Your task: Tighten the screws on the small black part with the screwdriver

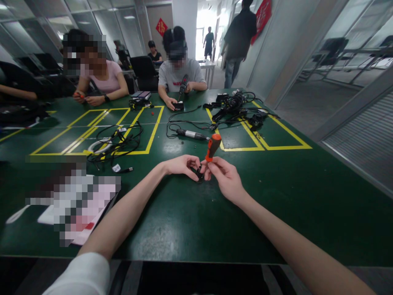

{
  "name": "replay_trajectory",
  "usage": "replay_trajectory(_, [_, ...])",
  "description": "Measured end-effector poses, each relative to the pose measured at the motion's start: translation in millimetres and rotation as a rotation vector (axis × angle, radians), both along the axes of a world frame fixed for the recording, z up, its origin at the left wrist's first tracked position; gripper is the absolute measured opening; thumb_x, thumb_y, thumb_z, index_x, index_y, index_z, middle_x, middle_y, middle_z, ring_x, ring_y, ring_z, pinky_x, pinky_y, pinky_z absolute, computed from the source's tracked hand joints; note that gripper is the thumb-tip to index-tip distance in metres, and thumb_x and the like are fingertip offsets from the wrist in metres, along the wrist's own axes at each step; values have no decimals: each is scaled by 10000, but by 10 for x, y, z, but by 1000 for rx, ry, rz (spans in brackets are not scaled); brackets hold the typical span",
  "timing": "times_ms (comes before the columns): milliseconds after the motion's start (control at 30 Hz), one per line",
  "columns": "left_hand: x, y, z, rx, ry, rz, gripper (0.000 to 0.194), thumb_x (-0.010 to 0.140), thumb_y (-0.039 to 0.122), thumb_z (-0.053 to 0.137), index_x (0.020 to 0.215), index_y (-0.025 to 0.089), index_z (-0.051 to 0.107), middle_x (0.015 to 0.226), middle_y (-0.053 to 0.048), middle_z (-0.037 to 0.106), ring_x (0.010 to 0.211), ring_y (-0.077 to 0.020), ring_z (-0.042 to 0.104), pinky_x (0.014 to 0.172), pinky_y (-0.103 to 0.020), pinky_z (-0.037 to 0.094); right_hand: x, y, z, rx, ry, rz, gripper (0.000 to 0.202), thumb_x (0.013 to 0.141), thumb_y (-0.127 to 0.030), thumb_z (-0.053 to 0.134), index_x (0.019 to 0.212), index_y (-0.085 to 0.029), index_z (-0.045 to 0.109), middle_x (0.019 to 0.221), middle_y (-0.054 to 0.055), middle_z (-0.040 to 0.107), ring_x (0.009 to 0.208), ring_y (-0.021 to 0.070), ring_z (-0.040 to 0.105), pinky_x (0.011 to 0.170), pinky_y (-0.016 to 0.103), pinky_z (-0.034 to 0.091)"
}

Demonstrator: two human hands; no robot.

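Note:
In the middle of the green table [172,213], my right hand [226,177] is closed around a screwdriver [214,146] with an orange and dark handle, held nearly upright with the handle on top. Its lower end points down toward a small black part [199,175] and is mostly hidden by my fingers. Curled about that part from the left, my left hand [183,166] pinches it low over the table. What kind of part it is, I cannot make out. Just beyond both hands lies a black and silver electric screwdriver [193,134] with its cord.
Coiled black cables [123,141] lie to the left, and a larger cable heap [236,107] to the far right. A blurred-out stack [92,209] lies beside my left forearm. Across the table a person [181,73] holds a power driver [183,85]; another person [102,78] sits farther left.

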State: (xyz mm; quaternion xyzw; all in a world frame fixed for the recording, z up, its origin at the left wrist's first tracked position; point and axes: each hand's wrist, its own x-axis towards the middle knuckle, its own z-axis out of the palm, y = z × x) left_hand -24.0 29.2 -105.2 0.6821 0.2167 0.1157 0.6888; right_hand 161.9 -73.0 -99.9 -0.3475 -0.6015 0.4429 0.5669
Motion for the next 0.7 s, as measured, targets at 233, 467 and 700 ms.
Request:
replay_trajectory(233, [-8, 8, -9, -5, 23, 13, 496, 581, 276, 977, 899, 151, 617, 899, -11, 745, 895, -159, 712, 896, -344, 532, -1, -32, 1, -12, -4, -9, 444, 886, -639, 740, 890, -212, 617, 785, 27, 725, 612, 128, 625, 618, 279, 570])
replay_trajectory(467, [-10, 6, -5, -7, 40, 28, 517, 570, 275, 981, 931, 152, 631, 933, -27, 752, 903, -164, 709, 914, -360, 524, 5, -14, 24, -11, -26, -52, 469, 860, -673, 747, 845, -210, 675, 735, 5, 664, 585, 133, 606, 596, 291, 556])
replay_trajectory(700, [1, 3, -10, -6, 24, 30, 513, 546, 297, 994, 832, 159, 591, 888, 12, 720, 882, -135, 686, 897, -335, 512, 19, -1, -26, -1, -21, -46, 456, 901, -663, 711, 930, -208, 684, 806, 43, 735, 683, 168, 676, 700, 329, 593])
